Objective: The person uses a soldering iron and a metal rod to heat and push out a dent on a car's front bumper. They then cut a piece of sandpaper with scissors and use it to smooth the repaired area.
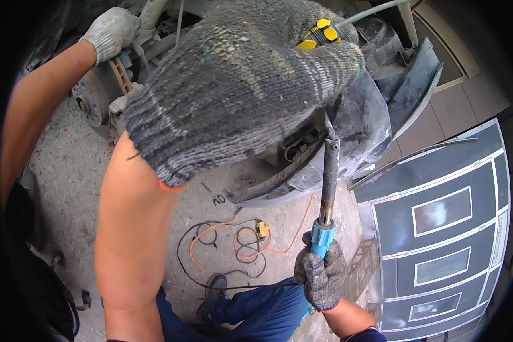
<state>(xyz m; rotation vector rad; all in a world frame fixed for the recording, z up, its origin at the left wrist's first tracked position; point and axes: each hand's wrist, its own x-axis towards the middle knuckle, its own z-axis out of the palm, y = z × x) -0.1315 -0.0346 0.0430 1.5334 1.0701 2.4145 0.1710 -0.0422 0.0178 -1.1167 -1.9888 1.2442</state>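
My left hand (245, 80), in a thick dark knit glove, grips a yellow-and-black handled tool (322, 35) with a grey rod extending up to the right. My right hand (319, 272), also gloved, holds the blue handle of a long metal heating tool (328, 176). Its thin tip points up at the grey, scuffed bumper piece (359, 122) just below my left hand. Part of that piece and of the tip's contact area is hidden by the glove.
A co-worker's gloved hand (111, 31) rests on undercarriage parts above a brake disc (88, 102). Coiled cables (216, 242) and a yellow connector (262, 229) lie on the concrete floor. A large dark framed panel (393, 228) stands at the right.
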